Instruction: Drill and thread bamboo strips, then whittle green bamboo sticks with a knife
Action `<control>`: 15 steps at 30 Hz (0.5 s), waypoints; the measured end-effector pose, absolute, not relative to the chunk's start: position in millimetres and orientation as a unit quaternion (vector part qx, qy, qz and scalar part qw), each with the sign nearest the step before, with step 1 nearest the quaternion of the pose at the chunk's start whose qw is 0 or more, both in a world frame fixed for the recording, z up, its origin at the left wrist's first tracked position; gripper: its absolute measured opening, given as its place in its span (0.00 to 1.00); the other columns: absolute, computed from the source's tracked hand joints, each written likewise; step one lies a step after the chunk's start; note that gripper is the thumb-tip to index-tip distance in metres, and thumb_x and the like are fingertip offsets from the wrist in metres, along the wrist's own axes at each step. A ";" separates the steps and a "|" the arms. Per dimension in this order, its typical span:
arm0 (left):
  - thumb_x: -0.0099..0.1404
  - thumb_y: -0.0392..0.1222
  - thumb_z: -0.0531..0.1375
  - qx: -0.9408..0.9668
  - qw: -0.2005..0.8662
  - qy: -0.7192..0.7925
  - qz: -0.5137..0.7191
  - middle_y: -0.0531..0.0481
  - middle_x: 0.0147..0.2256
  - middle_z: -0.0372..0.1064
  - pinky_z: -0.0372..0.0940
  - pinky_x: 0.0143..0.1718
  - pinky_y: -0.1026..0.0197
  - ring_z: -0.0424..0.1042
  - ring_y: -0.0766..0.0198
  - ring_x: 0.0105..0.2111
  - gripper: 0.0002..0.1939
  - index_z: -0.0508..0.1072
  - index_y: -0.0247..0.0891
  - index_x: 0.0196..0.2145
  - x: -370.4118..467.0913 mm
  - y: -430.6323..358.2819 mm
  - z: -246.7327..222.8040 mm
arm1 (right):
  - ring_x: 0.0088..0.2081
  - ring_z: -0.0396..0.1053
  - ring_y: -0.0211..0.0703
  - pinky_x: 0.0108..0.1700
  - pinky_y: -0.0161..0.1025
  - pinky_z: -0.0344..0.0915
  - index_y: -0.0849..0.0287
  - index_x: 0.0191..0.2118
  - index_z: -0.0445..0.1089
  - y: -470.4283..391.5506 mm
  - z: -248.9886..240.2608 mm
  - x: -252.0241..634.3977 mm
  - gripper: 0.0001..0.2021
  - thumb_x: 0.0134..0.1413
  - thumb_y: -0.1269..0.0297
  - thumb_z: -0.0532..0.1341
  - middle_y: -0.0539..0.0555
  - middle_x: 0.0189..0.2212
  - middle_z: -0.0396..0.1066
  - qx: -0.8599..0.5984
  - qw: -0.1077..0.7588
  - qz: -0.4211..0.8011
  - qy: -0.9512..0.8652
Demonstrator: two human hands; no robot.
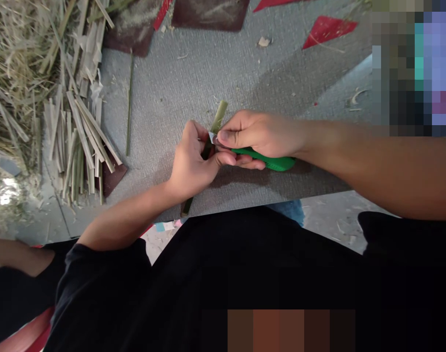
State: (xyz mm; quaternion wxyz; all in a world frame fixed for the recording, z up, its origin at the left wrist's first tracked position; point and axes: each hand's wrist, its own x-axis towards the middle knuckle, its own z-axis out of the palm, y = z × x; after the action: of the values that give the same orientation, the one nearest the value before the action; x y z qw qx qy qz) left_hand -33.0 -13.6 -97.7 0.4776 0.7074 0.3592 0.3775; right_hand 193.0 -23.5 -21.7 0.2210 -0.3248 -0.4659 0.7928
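My left hand [193, 159] is closed around a flat green bamboo strip [220, 113], whose pale end sticks out above the fingers. Its dark lower end reaches down to the table's near edge. In my right hand [257, 132] is a green-handled utility knife [277, 163], held with the thumb and fingers close to the blade. The metal blade lies against the strip, right beside my left fingers. My two hands meet there, the left thumb near the front of the knife. Part of the strip is hidden inside my left hand.
A bundle of split strips [79, 146] lies on the grey table [193, 73] at left, beside a heap of shavings [17, 63]. One thin strip [129, 105] lies apart. Dark red sheets [210, 13] and a red scrap [327, 32] are farther back. Another person's arm [19, 254] shows lower left.
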 end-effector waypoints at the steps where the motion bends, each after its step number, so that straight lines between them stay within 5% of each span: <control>1: 0.62 0.72 0.78 0.708 0.472 0.365 0.379 0.63 0.26 0.56 0.52 0.25 0.57 0.55 0.71 0.24 0.37 0.62 0.47 0.44 -33.3 -13.5 -96.9 | 0.18 0.61 0.32 0.20 0.32 0.56 0.60 0.32 0.68 -24.4 -20.9 192.2 0.29 0.85 0.43 0.61 0.47 0.22 0.61 -0.334 0.231 0.786 -0.465; 11: 0.57 0.68 0.82 0.671 0.519 0.383 0.364 0.66 0.23 0.55 0.50 0.23 0.58 0.58 0.71 0.21 0.39 0.63 0.46 0.42 -29.6 -20.9 -92.3 | 0.16 0.59 0.29 0.19 0.31 0.53 0.62 0.31 0.70 -18.7 -26.5 195.2 0.30 0.86 0.46 0.61 0.47 0.20 0.61 -0.298 0.184 0.812 -0.467; 15: 0.60 0.66 0.82 0.675 0.491 0.396 0.382 0.66 0.22 0.55 0.49 0.24 0.58 0.55 0.72 0.21 0.36 0.63 0.46 0.41 -30.7 -18.6 -91.6 | 0.15 0.61 0.31 0.18 0.32 0.53 0.61 0.31 0.68 -21.4 -32.8 189.6 0.30 0.85 0.43 0.62 0.47 0.20 0.61 -0.315 0.248 0.793 -0.458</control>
State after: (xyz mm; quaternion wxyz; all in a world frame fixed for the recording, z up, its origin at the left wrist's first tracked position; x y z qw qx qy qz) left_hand -30.7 -18.6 -91.6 0.4914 0.6751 0.3962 0.3819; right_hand 189.6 -21.4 -32.8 0.2482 -0.3152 -0.4580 0.7933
